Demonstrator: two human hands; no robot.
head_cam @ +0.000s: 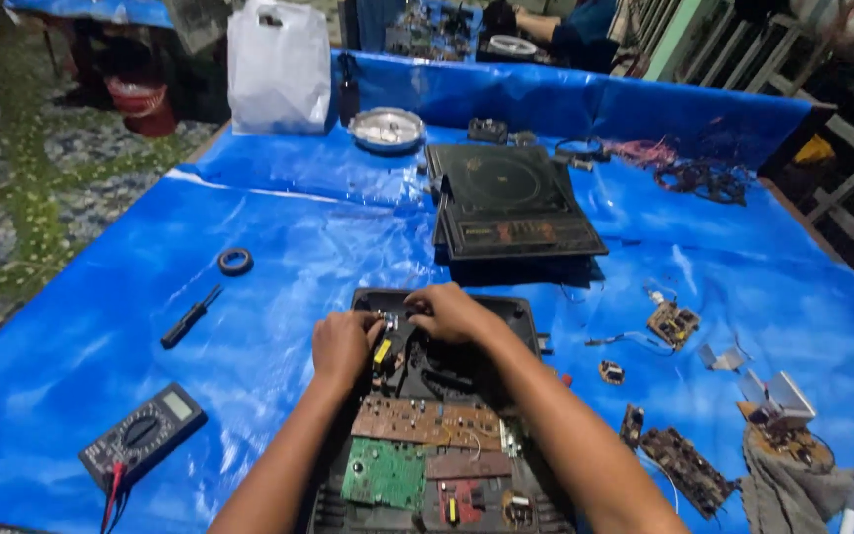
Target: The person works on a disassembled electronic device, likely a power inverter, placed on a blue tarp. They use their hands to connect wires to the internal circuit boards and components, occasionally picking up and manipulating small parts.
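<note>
Head view: the opened black appliance base [447, 396] at six o'clock is cut off by the lower edge, holding brown and green circuit boards [417, 445]. Both forearms reach toward twelve o'clock, where left hand [343, 341] and right hand [457, 311] curl onto a small yellow part [384, 350]; the exact grip is hidden.

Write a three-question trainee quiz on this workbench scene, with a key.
1. True or false: both hands rest on the opened black casing.
2. What lies nearest the tape roll? A) screwdriver B) metal bowl C) white bag
3. Fill in: the multimeter lies on the person's ____ side.

Key: 1 true: left hand and right hand are on it. 2 A. 3 left.
</note>
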